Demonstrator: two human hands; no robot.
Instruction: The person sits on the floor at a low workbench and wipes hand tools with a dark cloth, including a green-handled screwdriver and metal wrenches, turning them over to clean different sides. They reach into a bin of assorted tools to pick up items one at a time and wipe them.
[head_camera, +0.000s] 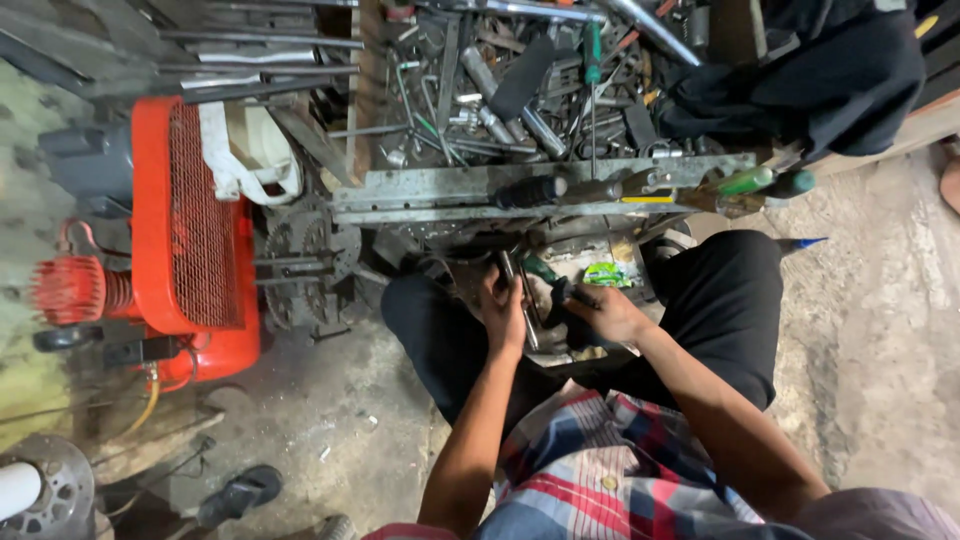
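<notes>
Stained grey concrete floor (330, 410); red compressor (190, 240) at left. Left hand (503, 312) clenched on flat metal bar (522, 305); right hand (612, 312) grasping dark tool (562, 297).

Below the metal tool tray (540, 185), I can't make out the grimy part between my knees; my left hand (503, 315) and right hand (612, 312) cover most of it. What the right hand grips is too dark to name. Left of the tray, the red compressor (190, 240) hides its far side. The tray's heap of tools runs off the top edge.
</notes>
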